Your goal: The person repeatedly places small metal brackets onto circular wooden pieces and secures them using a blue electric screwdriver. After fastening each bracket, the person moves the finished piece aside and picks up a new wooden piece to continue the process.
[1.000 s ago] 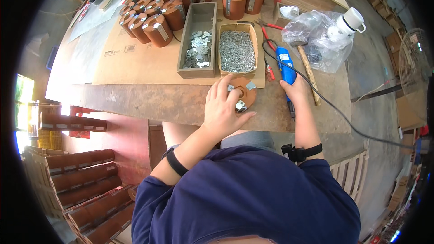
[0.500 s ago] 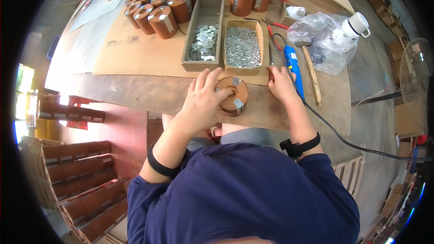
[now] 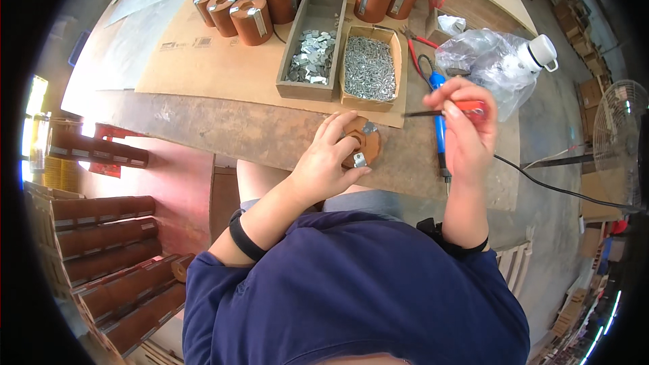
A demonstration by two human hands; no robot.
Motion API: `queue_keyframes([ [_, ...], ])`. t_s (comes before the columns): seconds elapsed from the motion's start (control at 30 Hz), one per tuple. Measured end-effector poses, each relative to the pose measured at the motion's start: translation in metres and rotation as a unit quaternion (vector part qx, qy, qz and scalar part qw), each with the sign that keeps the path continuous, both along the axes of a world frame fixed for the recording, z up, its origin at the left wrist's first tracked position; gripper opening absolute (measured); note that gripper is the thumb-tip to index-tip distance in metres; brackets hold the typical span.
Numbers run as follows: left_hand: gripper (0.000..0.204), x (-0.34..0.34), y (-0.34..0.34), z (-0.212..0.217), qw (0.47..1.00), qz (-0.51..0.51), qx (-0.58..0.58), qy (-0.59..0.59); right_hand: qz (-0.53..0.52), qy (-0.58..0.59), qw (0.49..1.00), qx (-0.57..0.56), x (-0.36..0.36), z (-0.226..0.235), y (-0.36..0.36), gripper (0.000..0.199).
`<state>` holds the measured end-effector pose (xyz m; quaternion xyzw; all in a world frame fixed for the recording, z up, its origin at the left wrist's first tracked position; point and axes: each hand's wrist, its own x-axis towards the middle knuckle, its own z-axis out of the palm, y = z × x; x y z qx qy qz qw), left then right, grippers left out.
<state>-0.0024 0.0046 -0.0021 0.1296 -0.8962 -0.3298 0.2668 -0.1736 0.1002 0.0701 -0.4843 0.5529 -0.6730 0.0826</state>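
A brown cylinder (image 3: 370, 140) with a central hole and small metal clips on its top stands at the table's near edge. My left hand (image 3: 327, 155) grips it from the left, fingers over the top and thumb at the near side. My right hand (image 3: 468, 128) is raised over the table to the right, closed round a screwdriver (image 3: 471, 107) with a red handle. Its thin dark shaft points left toward the cylinder, apart from it. Behind my right hand lies a blue power screwdriver (image 3: 441, 145) with a black cord, partly hidden.
Beyond the cylinder stand a grey box (image 3: 284, 86) of metal clips and a cardboard box (image 3: 366, 103) of screws. Many brown cylinders (image 3: 252, 20) crowd the back. Red-handled pliers (image 3: 412, 54), a plastic bag (image 3: 481, 54) and a white bottle (image 3: 539, 53) lie at the right.
My right hand has lifted from the table with the screwdriver, whose shaft has swung to point left. My left hand has shifted round the cylinder, its thumb now out of the central hole.
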Motion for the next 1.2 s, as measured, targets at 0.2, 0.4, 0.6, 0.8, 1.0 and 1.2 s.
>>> queue_keyframes([
  [0.2,0.029,0.003,0.003,-0.002,0.997,0.011,0.068,0.018,0.314,-0.308,0.895,-0.075,0.032,-0.006,-0.009,0.007],
  [0.4,0.028,0.004,0.002,-0.004,0.999,0.016,0.034,0.034,0.258,-0.308,0.915,-0.039,0.046,-0.014,-0.017,0.022],
  [0.6,0.029,0.005,0.003,-0.003,0.999,0.02,0.033,0.035,0.24,-0.28,0.929,-0.04,0.05,-0.018,-0.017,0.022],
  [0.8,0.031,0.004,0.004,-0.005,0.997,0.02,0.077,0.021,0.218,-0.279,0.935,-0.017,0.055,-0.014,-0.019,0.017],
  [1.0,0.036,0.004,0.004,-0.007,0.999,0.027,0.029,0.036,0.246,-0.202,0.948,0.011,0.054,-0.016,-0.02,0.013],
  [1.2,0.023,0.003,0.004,-0.007,1.0,0.006,0.0,0.03,0.446,-0.28,0.845,0.094,0.027,-0.009,-0.032,0.016],
])
